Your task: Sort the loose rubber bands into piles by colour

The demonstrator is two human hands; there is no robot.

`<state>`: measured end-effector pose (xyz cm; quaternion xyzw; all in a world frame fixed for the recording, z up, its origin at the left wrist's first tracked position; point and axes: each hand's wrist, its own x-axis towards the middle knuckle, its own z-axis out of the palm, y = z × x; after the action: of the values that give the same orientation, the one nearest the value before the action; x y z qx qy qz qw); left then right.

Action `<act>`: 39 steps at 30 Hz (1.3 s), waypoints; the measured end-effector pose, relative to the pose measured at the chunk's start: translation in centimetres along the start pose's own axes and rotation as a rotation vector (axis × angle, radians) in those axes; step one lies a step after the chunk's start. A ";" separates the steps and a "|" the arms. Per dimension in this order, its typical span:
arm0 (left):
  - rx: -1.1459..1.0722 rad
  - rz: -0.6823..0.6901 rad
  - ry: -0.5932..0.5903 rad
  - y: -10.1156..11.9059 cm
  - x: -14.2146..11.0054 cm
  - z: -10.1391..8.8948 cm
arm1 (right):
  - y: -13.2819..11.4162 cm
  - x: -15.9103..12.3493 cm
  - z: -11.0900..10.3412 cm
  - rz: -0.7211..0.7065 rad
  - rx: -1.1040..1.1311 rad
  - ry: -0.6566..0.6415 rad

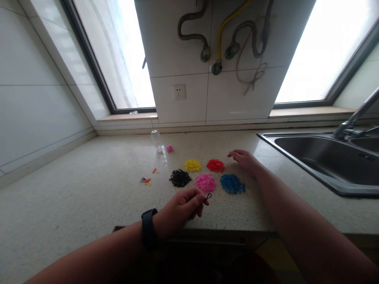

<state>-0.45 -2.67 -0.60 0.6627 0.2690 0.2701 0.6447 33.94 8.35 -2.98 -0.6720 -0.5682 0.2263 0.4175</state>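
My left hand (189, 202), with a dark watch on its wrist, is closed in a pinch on a small black rubber band (209, 196). The band's loop sticks out past the fingertips, just below a pile of pink rubber bands (206, 183). Just right of a red pile (216, 165), my right hand (243, 159) hovers over or rests on the counter, fingers stretched out to the left and apparently holding nothing. Blue bands (233, 184) lie below it. A yellow pile (192, 165) and a black pile (180, 178) sit farther left.
Two small mixed-colour clusters of bands, one larger (146, 180) and one smaller (155, 170), lie on the speckled counter (97, 189). Behind them are a clear bottle (156, 141) and a pink cap (169, 148). A steel sink (314, 157) borders the right side.
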 end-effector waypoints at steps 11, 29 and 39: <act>1.195 0.219 0.437 1.3 1.6 -10.3 | -0.1 0.1 0.0 0.008 0.018 0.002; 1.347 0.194 0.398 0.1 1.9 -10.6 | -0.3 0.0 0.0 -0.003 -0.026 0.016; 1.156 0.514 -0.081 0.9 -0.3 -2.7 | -0.3 -0.1 0.0 -0.002 -0.018 -0.007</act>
<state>-2.53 -1.03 0.40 0.9569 0.1791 0.2019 0.1071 33.76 8.27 -2.80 -0.6744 -0.5723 0.2231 0.4098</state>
